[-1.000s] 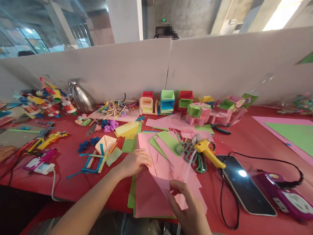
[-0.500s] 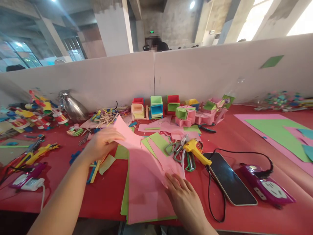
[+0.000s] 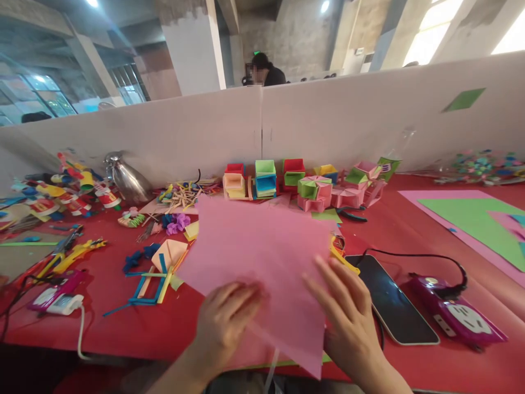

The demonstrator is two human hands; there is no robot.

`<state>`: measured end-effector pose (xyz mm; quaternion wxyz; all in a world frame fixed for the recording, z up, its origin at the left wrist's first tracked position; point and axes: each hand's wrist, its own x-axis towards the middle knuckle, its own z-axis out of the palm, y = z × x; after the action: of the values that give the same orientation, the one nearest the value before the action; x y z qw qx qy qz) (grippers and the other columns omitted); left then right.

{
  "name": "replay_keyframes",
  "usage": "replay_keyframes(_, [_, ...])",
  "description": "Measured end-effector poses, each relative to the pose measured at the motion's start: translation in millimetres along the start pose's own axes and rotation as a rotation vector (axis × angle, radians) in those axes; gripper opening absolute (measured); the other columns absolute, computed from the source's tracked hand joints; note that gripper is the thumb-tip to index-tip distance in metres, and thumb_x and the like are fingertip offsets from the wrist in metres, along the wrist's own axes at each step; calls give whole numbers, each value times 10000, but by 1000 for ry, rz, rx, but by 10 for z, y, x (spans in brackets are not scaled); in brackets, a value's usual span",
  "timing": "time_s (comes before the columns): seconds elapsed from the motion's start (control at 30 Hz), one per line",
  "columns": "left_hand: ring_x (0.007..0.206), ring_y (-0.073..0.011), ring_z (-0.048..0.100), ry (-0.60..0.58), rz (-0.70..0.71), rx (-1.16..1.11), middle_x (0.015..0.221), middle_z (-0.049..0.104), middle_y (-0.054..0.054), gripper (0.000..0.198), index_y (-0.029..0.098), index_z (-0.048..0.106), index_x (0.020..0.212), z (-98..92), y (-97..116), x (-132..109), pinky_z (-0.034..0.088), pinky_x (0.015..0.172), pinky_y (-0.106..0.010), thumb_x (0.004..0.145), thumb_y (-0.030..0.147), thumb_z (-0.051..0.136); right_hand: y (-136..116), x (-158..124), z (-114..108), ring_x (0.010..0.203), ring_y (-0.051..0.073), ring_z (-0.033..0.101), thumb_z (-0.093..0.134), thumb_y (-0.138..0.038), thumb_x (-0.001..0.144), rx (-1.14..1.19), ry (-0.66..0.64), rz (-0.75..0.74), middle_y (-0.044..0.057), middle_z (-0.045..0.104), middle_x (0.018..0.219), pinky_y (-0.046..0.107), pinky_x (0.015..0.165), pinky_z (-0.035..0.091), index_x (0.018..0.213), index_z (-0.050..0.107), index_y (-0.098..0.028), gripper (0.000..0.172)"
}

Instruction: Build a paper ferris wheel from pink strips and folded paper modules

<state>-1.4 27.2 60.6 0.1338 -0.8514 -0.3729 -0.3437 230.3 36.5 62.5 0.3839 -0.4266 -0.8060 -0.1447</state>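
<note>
A large pink sheet of paper (image 3: 262,241) lies tilted in front of me, slightly raised and covering most of what is under it. My left hand (image 3: 229,323) is closed on its lower left part, fingers pressed together. Over the sheet's right edge, my right hand (image 3: 348,306) has its fingers stretched and spread, the tips at the paper; its thumb is hidden. A bit of green paper (image 3: 326,358) peeks out below the sheet. Only a yellow piece of the glue gun (image 3: 342,257) shows beside my right fingers.
Right of my hands lie a phone (image 3: 396,301) and a purple power strip (image 3: 459,312) with a black cord. To the left is a frame of coloured sticks (image 3: 151,287). Folded paper boxes (image 3: 266,178) and a steel jug (image 3: 127,178) stand along the white partition (image 3: 164,134).
The pink sheet has been lifted and turned, now hiding the scissors and paper strips. My left hand moved right and down from the far corner; my right hand shifted right and slightly up.
</note>
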Motion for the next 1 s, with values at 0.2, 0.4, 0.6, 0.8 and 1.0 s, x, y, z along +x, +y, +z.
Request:
replay_keyframes(0.2, [755, -171, 606, -12, -249, -14, 897, 714, -21, 396, 196, 618, 1058, 195, 27, -433, 501, 671, -288, 784, 0, 409, 101, -480, 346, 1182, 247, 447, 504, -196, 816, 70, -170, 194, 113, 455, 1341, 422, 892, 451, 1316, 392, -202, 512])
replay_keyframes(0.4, [767, -146, 589, 6, -362, -161, 835, 682, -24, 430, 195, 583, 1122, 234, -107, -464, 503, 682, -240, 779, -16, 434, -4, -283, 450, 994, 216, 559, 474, -323, 871, 57, -258, 197, 91, 579, 1207, 360, 806, 487, 1117, 571, -201, 291])
replay_keyframes(0.6, [890, -154, 570, -21, -320, -221, 1073, 660, -15, 536, 243, 503, 1234, 442, 52, -338, 506, 783, -272, 781, -28, 414, 230, -67, 428, 761, 184, 582, 410, -287, 903, -40, -394, 219, 68, 669, 844, 301, 660, 460, 796, 642, -180, 277])
replay_keyframes(0.8, [1064, -167, 537, -120, -356, -281, 1187, 602, -28, 569, 232, 472, 1272, 532, 183, -233, 496, 887, -312, 768, -14, 375, 566, -104, 280, 916, 200, 567, 419, -222, 884, -131, -352, 360, 79, 634, 1038, 304, 758, 444, 1056, 585, -167, 245])
replay_keyframes(1.0, [1064, -171, 553, -149, -442, -302, 1159, 609, -53, 448, 235, 477, 1257, 614, 126, -309, 511, 869, -316, 841, 81, 416, 971, 5, 253, 882, 290, 582, 524, -323, 832, -562, -566, 533, 124, 655, 915, 374, 721, 400, 993, 616, -109, 283])
